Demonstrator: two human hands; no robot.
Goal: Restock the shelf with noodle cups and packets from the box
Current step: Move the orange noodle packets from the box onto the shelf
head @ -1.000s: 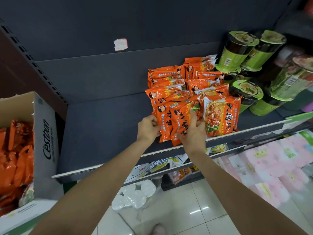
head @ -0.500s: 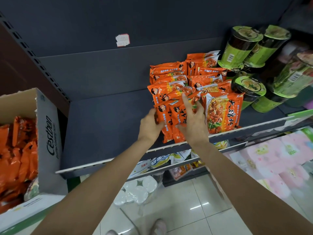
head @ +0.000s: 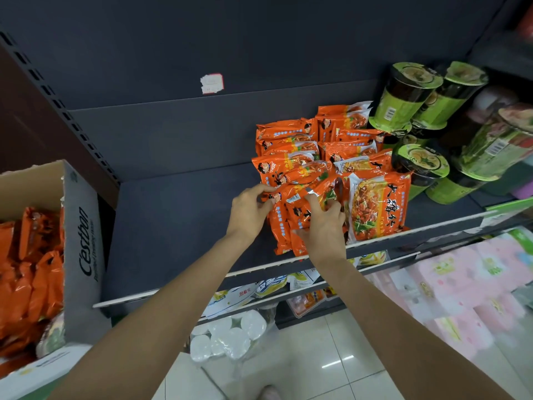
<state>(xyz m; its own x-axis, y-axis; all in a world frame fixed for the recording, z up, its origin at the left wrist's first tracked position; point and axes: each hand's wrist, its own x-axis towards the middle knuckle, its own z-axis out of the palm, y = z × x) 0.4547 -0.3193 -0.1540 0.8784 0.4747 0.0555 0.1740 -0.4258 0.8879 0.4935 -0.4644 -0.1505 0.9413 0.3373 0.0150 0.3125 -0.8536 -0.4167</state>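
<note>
Noodle packets (head: 291, 223), front row at shelf (head: 178, 226) edge, now nudged upright since a second ago, left hand (head: 248, 209) and right hand (head: 323, 226) grip pinching them; box (head: 83, 241) at nine o'clock still full.

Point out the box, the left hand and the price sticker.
box (head: 83, 243), head view: its printed side wall.
left hand (head: 248, 212), head view: back of the hand.
price sticker (head: 212, 83), head view: its middle.
</note>
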